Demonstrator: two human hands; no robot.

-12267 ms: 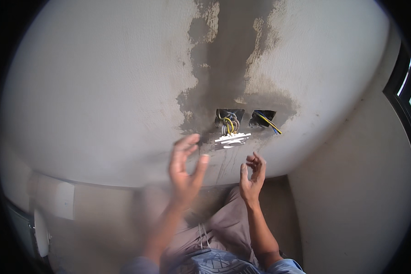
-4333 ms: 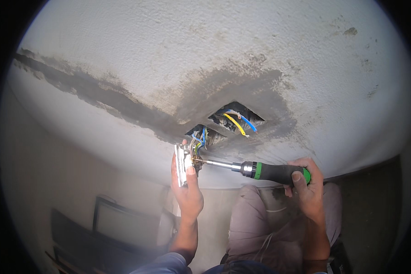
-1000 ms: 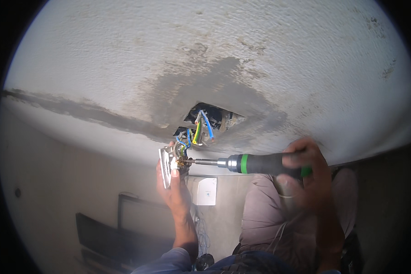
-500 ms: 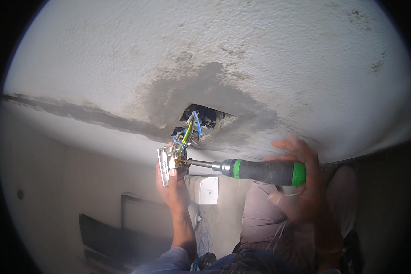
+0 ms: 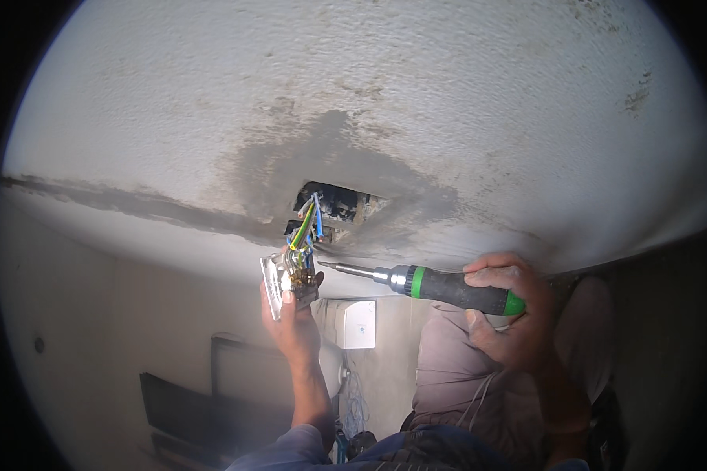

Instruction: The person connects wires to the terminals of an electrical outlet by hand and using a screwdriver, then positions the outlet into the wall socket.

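Note:
My left hand point(image 5: 294, 330) grips a wall socket point(image 5: 273, 286) by its white faceplate, with its metal back and terminals turned to the right. Green-yellow, blue and grey wires point(image 5: 305, 224) run from the socket up to the openings of a wall box point(image 5: 339, 202). My right hand point(image 5: 511, 326) is closed round the black and green handle of a screwdriver point(image 5: 463, 292). The screwdriver's tip points left and stands a little to the right of the terminals, apart from them.
Grey plaster patches point(image 5: 353, 157) surround the openings in the rough white wall point(image 5: 487, 94). Below the socket are a white box point(image 5: 360, 324) and loose cable point(image 5: 356, 404). Dark flat panels point(image 5: 181, 400) lie at the lower left. My legs point(image 5: 463, 369) are at the lower right.
The screwdriver's tip has come off the socket's terminals. My right hand, loose and blurred earlier, now wraps the handle. The left hand still holds the socket, slightly farther left in the picture.

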